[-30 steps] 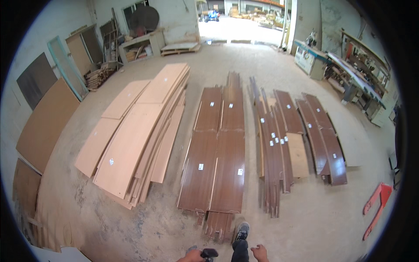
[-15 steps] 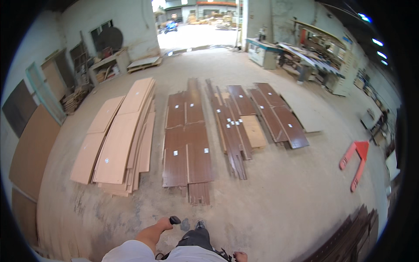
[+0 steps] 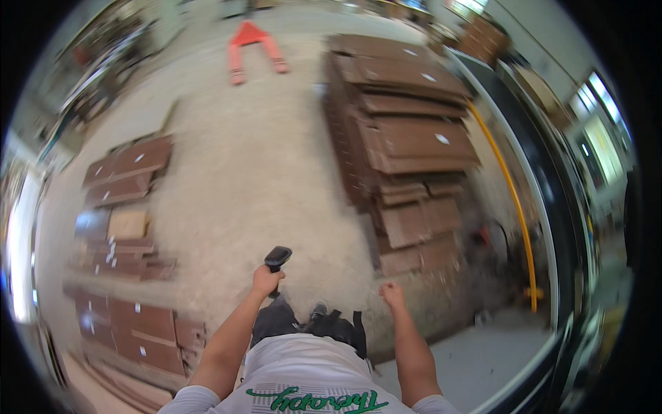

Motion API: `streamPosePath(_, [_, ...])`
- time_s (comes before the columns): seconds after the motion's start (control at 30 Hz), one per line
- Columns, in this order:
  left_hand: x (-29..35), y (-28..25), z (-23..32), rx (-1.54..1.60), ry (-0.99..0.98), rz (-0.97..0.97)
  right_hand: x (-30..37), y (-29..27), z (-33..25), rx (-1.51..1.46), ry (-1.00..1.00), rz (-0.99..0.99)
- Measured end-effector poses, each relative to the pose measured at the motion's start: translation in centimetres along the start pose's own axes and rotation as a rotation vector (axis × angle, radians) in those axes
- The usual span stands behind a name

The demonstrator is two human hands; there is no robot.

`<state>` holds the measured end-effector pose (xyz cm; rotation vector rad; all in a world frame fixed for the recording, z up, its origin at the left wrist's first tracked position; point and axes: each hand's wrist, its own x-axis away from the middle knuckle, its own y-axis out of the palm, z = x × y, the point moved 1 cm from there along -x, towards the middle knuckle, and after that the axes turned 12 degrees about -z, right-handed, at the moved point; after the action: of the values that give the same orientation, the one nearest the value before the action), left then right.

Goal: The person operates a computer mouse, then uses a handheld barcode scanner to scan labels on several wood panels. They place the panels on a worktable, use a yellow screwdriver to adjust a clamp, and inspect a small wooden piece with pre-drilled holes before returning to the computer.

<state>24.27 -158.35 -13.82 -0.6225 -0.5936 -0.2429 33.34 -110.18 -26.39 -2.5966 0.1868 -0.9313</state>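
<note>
My left hand [image 3: 266,280] is wrapped round the handle of a black handheld barcode scanner [image 3: 278,257], its head pointing forward above the floor. My right hand [image 3: 392,294] hangs at my right side with its fingers curled in; nothing shows in it. Ahead of that hand, to the right, stands a tall stack of brown panels [image 3: 414,141] with small white labels on several of them. On the left, labelled brown panels [image 3: 148,331] lie in low piles on the floor, out of reach of both hands.
A red pallet-jack fork frame [image 3: 248,34] sits on the floor far ahead. A yellow bar [image 3: 507,183] runs along the right beside a long dark machine or rail [image 3: 545,152]. A light wooden panel [image 3: 128,225] lies among the left piles, and a grey surface [image 3: 476,366] is at lower right.
My view has swung to the right: the floor piles now lie at left and the tall stack ahead at right. Both forearms have come up into view, the scanner still in my left hand.
</note>
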Motion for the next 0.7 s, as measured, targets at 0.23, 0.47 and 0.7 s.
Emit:
streamPosePath(0.23, [-7.9,11.6,18.0,-0.057,0.339,-0.437,7.2,-5.8,7.1,-0.390,0.181,0.346])
streamPosePath(0.47, [-22.7,14.4,29.1,-0.106,0.434,-0.501,13.6,3.1,9.8,-0.810,0.577,0.271])
streamPosePath(0.7, [-42.6,10.8,42.9,-0.493,0.538,-0.381,4.7,2.9,-1.9,0.061,0.208,0.045])
